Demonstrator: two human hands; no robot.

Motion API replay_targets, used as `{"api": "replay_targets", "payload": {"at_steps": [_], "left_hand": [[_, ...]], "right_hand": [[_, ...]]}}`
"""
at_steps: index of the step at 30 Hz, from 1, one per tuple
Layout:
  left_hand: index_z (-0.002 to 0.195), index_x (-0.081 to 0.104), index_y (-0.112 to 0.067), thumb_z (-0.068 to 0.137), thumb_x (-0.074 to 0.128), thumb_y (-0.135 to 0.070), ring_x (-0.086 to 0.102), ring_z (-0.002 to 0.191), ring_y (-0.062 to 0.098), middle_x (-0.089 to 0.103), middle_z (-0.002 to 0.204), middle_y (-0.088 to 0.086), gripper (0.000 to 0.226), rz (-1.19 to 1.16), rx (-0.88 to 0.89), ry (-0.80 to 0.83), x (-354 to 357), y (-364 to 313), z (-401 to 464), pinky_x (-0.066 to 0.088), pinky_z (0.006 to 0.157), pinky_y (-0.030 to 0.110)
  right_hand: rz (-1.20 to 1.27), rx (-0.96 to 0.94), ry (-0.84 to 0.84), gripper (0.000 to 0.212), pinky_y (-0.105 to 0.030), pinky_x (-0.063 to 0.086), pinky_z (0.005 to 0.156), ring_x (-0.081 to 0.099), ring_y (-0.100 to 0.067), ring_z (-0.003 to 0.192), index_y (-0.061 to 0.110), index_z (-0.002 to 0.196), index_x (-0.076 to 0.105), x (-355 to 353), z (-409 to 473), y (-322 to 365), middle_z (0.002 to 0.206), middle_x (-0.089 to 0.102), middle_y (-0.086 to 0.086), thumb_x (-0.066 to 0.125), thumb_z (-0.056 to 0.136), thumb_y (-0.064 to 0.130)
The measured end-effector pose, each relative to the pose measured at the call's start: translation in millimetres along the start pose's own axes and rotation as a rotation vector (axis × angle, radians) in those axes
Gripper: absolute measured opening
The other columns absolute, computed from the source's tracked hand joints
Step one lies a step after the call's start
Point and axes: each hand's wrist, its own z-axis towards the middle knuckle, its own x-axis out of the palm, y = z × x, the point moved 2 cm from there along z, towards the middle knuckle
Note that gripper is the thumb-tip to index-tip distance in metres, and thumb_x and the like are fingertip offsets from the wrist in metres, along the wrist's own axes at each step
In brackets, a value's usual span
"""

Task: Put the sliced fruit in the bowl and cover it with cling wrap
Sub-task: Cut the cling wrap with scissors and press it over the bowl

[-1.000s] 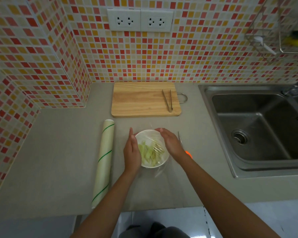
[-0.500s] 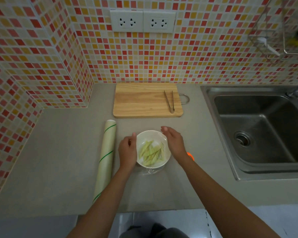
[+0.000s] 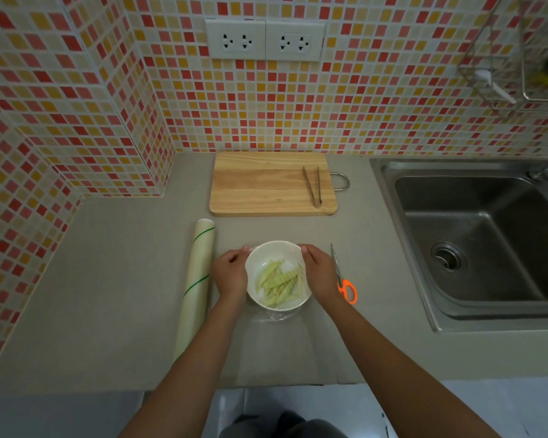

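Your left hand [image 3: 230, 275] and right hand [image 3: 318, 273] cupped against sides of round white bowl [image 3: 268, 256], near counter [image 3: 108, 295] front edge, pressing clear cling wrap [image 3: 274, 315]. Inside bowl: pale green sliced fruit [image 3: 277, 284].

Bowl: the round white ceramic bowl [image 3: 278, 276] sits on the grey stone counter [image 3: 108, 295], between my left hand [image 3: 230, 275] and my right hand [image 3: 318, 273].
Fruit: pale green fruit slices [image 3: 279, 284] lie in it.
Roll: the long cling wrap roll [image 3: 195, 286] lies left of my left hand.
Scissors: the orange-handled scissors [image 3: 344, 276] lie right of my right hand.
Board: the rectangular wooden cutting board [image 3: 266, 184] lies behind the bowl, with the metal tongs [image 3: 313, 186] on it.
Sink: the steel sink [image 3: 487, 241] is at far right.
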Motion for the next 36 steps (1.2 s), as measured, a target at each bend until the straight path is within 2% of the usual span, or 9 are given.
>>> {"api": "replay_targets", "payload": {"at_steps": [7,13,16,18,21,28,32,34,36], "left_hand": [[0.095,0.063,0.003,0.100,0.042,-0.025,0.055,0.081,0.023,0.061,0.086,0.013,0.035,0.158,-0.021,0.099,5,1,9,0.037,0.057,0.027],[0.075,0.057,-0.011,0.097,0.051,-0.023,0.055,0.072,0.022,0.059,0.074,0.007,0.026,-0.072,-0.222,0.199,5,13,15,0.045,0.070,0.032],[0.076,0.064,-0.010,0.093,0.059,-0.014,0.059,0.068,0.023,0.064,0.076,0.009,0.018,-0.122,-0.298,0.284,2,14,23,0.049,0.076,0.036],[0.083,0.066,-0.007,0.088,0.062,-0.006,0.061,0.065,0.020,0.064,0.078,0.010,0.007,-0.113,-0.309,0.315,2,11,29,0.052,0.069,0.030],[0.085,0.057,-0.011,0.079,0.066,0.006,0.057,0.058,0.017,0.059,0.075,0.008,0.020,-0.024,-0.248,0.253,4,1,39,0.046,0.054,0.024],[0.116,0.055,-0.011,0.078,0.061,0.001,0.064,0.088,0.031,0.057,0.091,0.006,0.040,0.418,-0.023,0.044,14,-16,41,0.047,0.071,0.032],[0.113,0.064,-0.009,0.096,0.054,-0.025,0.065,0.092,0.020,0.068,0.097,0.007,0.026,0.137,0.341,-0.051,4,-31,18,0.053,0.084,0.035],[0.120,0.064,-0.018,0.099,0.042,-0.037,0.064,0.100,0.001,0.069,0.104,-0.006,0.035,0.025,0.423,0.026,-1,-26,0,0.049,0.091,0.019],[0.132,0.057,-0.025,0.101,0.036,-0.040,0.058,0.108,-0.012,0.066,0.114,-0.015,0.040,-0.002,0.429,0.136,0,-12,-16,0.042,0.093,0.004]], "right_hand": [[0.020,-0.013,0.006,0.028,-0.038,0.052,0.083,0.066,-0.022,0.093,0.007,0.099,0.071,-1,-2,-1,0.094,0.072,-0.006,0.043,0.097,0.010],[0.135,0.044,-0.024,0.027,-0.035,0.051,0.084,0.065,-0.021,0.092,0.010,0.096,0.070,2,-4,-1,0.094,0.071,-0.007,0.044,0.097,0.007],[0.154,0.066,-0.067,0.027,-0.039,0.051,0.087,0.065,-0.027,0.097,0.004,0.100,0.070,6,-5,-1,0.099,0.071,-0.012,0.043,0.097,0.008],[0.173,0.080,-0.089,0.028,-0.039,0.051,0.087,0.065,-0.025,0.096,0.003,0.099,0.070,7,-6,-1,0.098,0.071,-0.012,0.043,0.097,0.008],[0.219,0.089,-0.103,0.027,-0.039,0.051,0.086,0.064,-0.022,0.092,0.004,0.097,0.070,7,-7,0,0.096,0.071,-0.013,0.043,0.097,0.007],[0.291,0.154,-0.120,0.031,-0.037,0.052,0.082,0.065,-0.018,0.084,0.018,0.083,0.071,0,-10,-1,0.085,0.071,-0.003,0.045,0.095,0.009],[0.294,0.115,-0.217,0.029,-0.015,0.050,0.081,0.064,-0.014,0.094,0.007,0.098,0.072,-13,-7,-1,0.100,0.072,-0.007,0.043,0.098,0.013],[0.274,0.048,-0.208,0.033,-0.004,0.046,0.081,0.063,-0.012,0.100,0.003,0.106,0.070,-20,-1,4,0.107,0.070,-0.007,0.041,0.100,0.017],[0.268,0.019,-0.128,0.036,-0.012,0.046,0.088,0.063,-0.012,0.104,0.003,0.110,0.069,-20,6,11,0.110,0.070,-0.006,0.039,0.101,0.020]]}}
